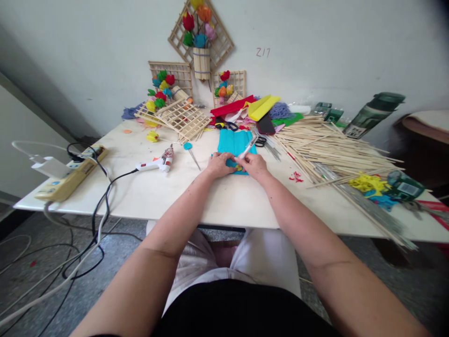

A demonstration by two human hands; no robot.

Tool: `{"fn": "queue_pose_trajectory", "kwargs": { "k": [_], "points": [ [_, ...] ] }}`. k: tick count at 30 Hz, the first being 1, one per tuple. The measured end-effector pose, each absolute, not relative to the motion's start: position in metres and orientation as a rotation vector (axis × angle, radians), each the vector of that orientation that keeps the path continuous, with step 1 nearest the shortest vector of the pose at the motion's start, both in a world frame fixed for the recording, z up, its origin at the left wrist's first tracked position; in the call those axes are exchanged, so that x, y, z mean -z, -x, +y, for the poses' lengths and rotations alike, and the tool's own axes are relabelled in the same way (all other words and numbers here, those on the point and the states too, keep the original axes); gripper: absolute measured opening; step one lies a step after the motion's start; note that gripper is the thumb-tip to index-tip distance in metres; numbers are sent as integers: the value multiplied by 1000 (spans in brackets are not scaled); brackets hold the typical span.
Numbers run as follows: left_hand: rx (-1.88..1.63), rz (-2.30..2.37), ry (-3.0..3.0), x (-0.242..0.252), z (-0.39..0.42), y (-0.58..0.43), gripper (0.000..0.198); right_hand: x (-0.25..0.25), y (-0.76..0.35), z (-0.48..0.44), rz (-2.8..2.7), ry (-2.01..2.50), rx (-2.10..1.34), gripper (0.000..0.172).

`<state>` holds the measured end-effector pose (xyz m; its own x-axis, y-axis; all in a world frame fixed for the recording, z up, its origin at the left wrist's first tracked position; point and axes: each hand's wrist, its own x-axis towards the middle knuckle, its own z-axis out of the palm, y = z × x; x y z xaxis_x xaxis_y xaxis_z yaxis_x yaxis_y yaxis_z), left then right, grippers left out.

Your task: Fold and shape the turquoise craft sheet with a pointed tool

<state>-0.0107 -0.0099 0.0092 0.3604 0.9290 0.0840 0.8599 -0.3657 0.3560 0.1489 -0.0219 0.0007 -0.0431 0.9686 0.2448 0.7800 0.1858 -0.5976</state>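
Observation:
A sheet of bright blue crepe paper (235, 139) lies in front of me on the table. My right hand (255, 165) grips a white pen (248, 146), its upper end slanting away from me. On the paper's left edge rests my left hand (220, 165), its fingers stretched out flat. A small yellowish piece (239, 167) lies on the blue paper between my hands, partly covered by the fingers. To the left are a round blue piece on a wire stem (188, 146) and a white glue gun (156, 163).
Many thin wooden sticks (329, 145) cover the right side, with wires below them. Scissors (260, 142), a phone (265, 124) and coloured crepe paper (264, 108) lie behind. Stick lattices (185, 118) stand at the back. A power strip (72, 175) with cables sits left.

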Motion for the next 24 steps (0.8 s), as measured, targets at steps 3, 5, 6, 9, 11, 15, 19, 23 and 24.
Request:
{"fn": "queue_pose_trajectory", "kwargs": {
  "k": [3,5,6,9,11,15,19,23,24],
  "points": [
    [-397,1600,-2368,-10,-11,10,45,-2,-147,-22,-1888,1676,-351,40],
    [-395,1599,-2363,-11,-11,10,47,-2,-146,-22,-1899,1690,-326,41],
    [-391,1602,-2361,-11,-12,10,48,-2,-146,-22,-1906,1696,-319,41],
    [-374,1614,-2359,-12,-12,10,51,-3,-145,-22,-1919,1710,-307,41],
    [-370,1620,-2358,-12,-12,10,51,-3,-145,-22,-1923,1715,-307,41],
    [-375,1624,-2357,-12,-12,10,51,-3,-145,-22,-1927,1710,-311,41],
    [-382,1622,-2352,-11,-11,10,50,-3,-144,-21,-1933,1703,-311,40],
    [-403,1634,-2334,-10,-10,10,50,-2,-144,-20,-1939,1725,-282,41],
    [-405,1633,-2334,-9,-10,10,50,-2,-144,-20,-1941,1729,-277,41]
  ]
}}
